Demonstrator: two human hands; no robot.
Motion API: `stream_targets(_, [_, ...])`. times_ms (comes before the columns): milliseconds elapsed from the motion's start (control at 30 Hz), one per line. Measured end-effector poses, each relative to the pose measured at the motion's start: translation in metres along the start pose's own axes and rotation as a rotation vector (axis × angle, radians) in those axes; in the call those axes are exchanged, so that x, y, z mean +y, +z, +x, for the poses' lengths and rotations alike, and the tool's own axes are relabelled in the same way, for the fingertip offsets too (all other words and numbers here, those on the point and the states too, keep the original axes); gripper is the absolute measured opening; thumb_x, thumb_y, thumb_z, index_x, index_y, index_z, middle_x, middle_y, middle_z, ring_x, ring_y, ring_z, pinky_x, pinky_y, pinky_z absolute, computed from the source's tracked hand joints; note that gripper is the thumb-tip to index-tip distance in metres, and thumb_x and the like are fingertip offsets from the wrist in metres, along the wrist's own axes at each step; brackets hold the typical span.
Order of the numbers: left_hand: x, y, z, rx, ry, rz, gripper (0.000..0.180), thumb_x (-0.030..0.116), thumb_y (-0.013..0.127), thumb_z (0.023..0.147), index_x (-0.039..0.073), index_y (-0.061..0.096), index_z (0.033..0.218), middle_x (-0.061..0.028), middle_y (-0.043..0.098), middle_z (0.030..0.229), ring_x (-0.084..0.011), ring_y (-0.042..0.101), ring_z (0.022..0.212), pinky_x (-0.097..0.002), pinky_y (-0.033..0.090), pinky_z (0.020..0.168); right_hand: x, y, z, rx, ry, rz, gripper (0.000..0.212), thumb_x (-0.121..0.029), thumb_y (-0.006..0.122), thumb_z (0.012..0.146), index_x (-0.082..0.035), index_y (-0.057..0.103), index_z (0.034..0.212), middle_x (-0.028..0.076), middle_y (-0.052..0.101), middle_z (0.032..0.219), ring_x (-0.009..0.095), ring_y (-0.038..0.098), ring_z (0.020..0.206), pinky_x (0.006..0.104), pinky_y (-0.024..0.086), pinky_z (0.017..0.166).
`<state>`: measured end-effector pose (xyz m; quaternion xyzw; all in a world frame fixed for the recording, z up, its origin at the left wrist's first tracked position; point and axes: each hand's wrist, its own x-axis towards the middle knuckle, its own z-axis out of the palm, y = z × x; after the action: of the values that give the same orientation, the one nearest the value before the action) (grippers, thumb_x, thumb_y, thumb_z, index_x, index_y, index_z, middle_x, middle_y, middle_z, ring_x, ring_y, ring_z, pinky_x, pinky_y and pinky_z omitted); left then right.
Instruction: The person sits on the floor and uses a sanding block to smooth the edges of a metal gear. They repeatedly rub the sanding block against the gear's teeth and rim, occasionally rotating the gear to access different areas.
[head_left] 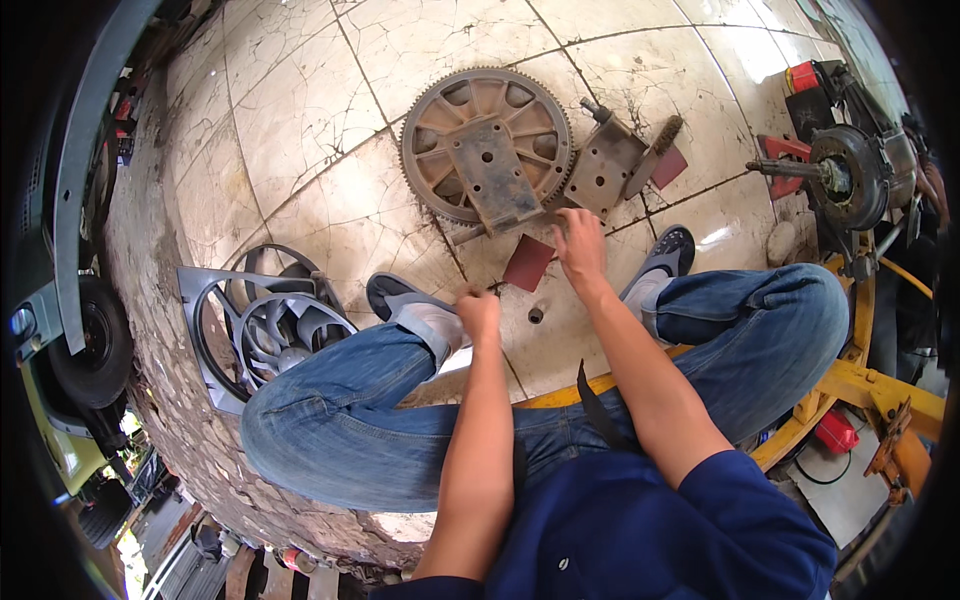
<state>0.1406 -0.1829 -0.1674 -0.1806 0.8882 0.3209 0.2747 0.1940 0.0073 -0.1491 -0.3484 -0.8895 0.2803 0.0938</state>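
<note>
My left hand (478, 312) is closed beside my left shoe, with a small dark thing at its fingertips that I cannot make out. My right hand (582, 250) has its fingers apart at the lower edge of a rusty metal block (603, 165), and nothing shows in it. Between my hands lies a reddish-brown piece of sandpaper (528, 263), its right corner close to my right thumb. Ahead, a flat rusty plate with holes (494, 172) rests on a large toothed wheel (432, 125). A wire brush (655, 157) leans at the block's right side.
A second piece of sandpaper (671, 167) lies beside the brush. A small dark nut-like part (536, 315) sits on the tiles (300, 130) between my feet. A fan in a frame (275, 325) lies left; a wheel hub with a shaft (845, 175) and a yellow metal frame (865, 385) stand right.
</note>
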Motion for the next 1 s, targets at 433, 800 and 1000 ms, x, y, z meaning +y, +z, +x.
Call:
stream_targets(433, [-0.035,0.082,-0.048,-0.426,0.641,0.780,0.043,0.030,0.070,0.084,0.007,0.055,0.116,-0.0173,0.066,0.102,-0.0350,0.068,0.094,-0.0451,0.056,0.079,0.006,0.002,-0.055,-0.392,0.217,-0.063,0.023,-0.022,0.063,0.090,-0.007,0.058,0.105,0.017,0.065,0.099,0.038,0.062,0.095,0.0464,0.050,0.081])
stream_targets(800, [0.076,-0.036,-0.038,-0.461,0.035,-0.523,0.029,0.014,0.053,0.097,0.000,0.058,0.122,-0.0108,0.067,0.106,-0.0204,0.066,0.093,-0.0312,0.050,0.085,-0.045,-0.006,-0.010,-0.498,0.154,0.562,0.034,-0.024,0.055,0.096,-0.005,0.063,0.122,0.017,0.070,0.101,0.026,0.067,0.080,0.0357,0.052,0.076])
stream_targets(1000, [0.118,-0.090,-0.079,-0.604,0.150,-0.834,0.031,0.011,0.049,0.098,-0.002,0.056,0.125,-0.0110,0.064,0.113,-0.0186,0.064,0.100,-0.0329,0.051,0.090,-0.104,-0.089,0.003,-0.577,0.183,0.916,0.038,-0.013,0.061,0.094,-0.001,0.059,0.130,0.005,0.070,0.097,0.007,0.062,0.078,0.0235,0.051,0.065])
